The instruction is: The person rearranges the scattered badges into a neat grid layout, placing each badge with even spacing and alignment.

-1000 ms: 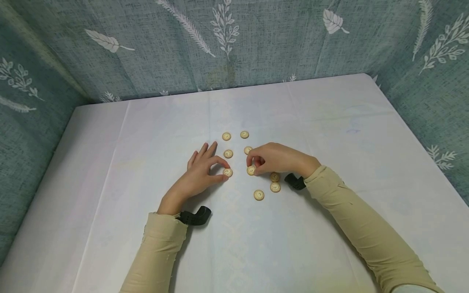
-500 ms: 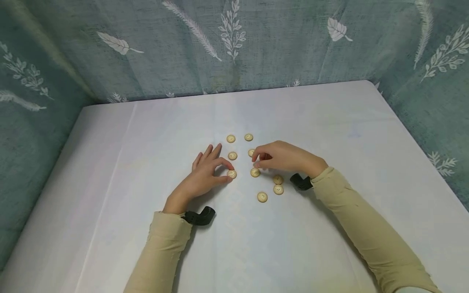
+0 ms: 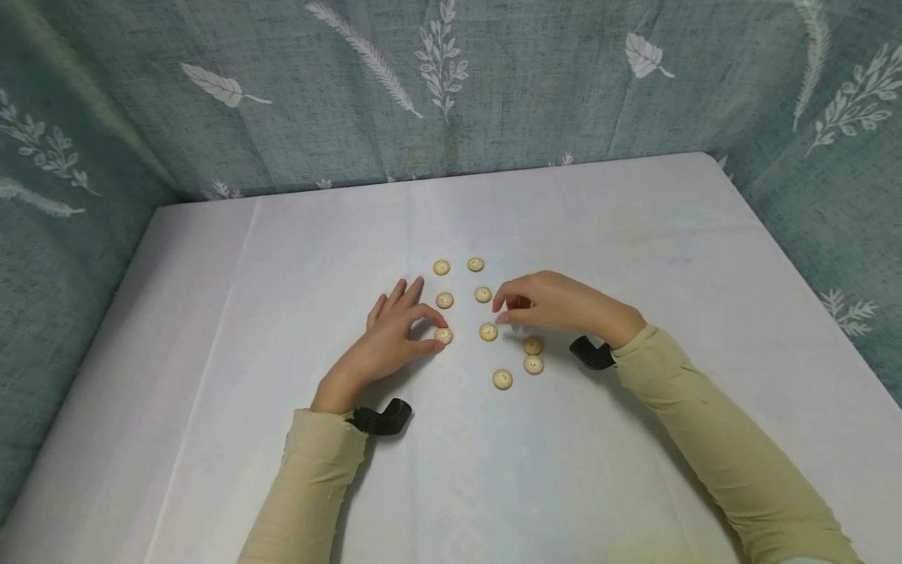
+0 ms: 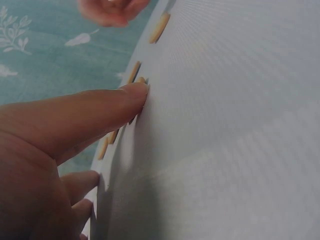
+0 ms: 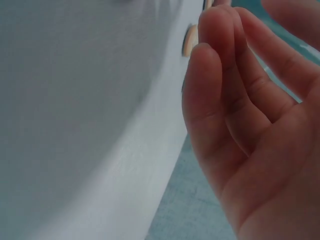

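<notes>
My left hand (image 3: 386,335) pinches a round, pale wooden button (image 3: 443,335) between thumb and index finger as it lies flat on the table. The other fingers of that hand are spread out. To its right lies another button (image 3: 488,332), apart from my right hand (image 3: 553,301), which hovers just beyond it. In the right wrist view the fingers of my right hand (image 5: 250,100) are loosely bent with nothing held. Farther back, two buttons on the left (image 3: 445,300) and two on the right (image 3: 482,294) extend the two columns. In the left wrist view my thumb hides part of the pinched button.
Nearer the front, a single button (image 3: 503,379) lies beside two touching buttons (image 3: 533,365) below my right wrist. A white cloth covers the table (image 3: 282,258). Green leaf-patterned curtains (image 3: 507,94) stand along the back and sides.
My right hand has let go of the nearest button in the right column and moved up and to the right. My left hand stays on its button. The head view has shifted slightly.
</notes>
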The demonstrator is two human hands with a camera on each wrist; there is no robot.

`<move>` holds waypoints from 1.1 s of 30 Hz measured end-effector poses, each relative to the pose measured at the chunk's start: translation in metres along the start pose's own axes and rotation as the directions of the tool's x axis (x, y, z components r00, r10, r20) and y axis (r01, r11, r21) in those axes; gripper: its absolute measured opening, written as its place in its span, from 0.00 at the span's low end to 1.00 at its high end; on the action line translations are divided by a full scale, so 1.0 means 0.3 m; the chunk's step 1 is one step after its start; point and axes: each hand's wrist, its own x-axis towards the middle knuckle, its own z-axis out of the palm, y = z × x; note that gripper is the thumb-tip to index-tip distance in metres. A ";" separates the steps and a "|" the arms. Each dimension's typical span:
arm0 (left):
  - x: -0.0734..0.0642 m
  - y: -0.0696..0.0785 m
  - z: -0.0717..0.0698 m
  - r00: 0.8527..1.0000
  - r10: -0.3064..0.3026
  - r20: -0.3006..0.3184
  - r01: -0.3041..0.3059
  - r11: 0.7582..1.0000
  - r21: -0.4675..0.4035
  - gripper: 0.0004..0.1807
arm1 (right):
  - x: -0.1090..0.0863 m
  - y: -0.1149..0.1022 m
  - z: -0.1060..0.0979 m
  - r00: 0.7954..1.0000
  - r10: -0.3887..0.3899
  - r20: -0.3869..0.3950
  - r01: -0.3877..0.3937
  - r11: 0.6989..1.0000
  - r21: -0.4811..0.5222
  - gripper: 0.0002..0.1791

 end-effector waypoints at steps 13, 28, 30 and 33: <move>-0.003 -0.006 0.002 1.000 0.015 -0.007 -0.016 1.000 -0.009 0.09 | -0.038 0.036 -0.011 0.994 0.057 0.097 -0.058 0.998 0.007 0.10; -0.004 -0.004 0.001 1.000 0.016 -0.003 -0.016 1.000 -0.008 0.09 | -0.050 0.041 -0.011 0.980 -0.010 0.200 0.004 0.999 0.033 0.10; -0.004 -0.004 -0.001 1.000 0.018 -0.001 -0.018 1.000 -0.010 0.09 | -0.051 0.043 -0.011 0.979 -0.017 0.204 0.012 1.000 0.024 0.10; -0.002 -0.003 -0.002 1.000 0.018 -0.001 -0.018 1.000 -0.010 0.09 | -0.053 0.047 -0.013 0.978 -0.025 0.207 0.022 1.000 0.017 0.10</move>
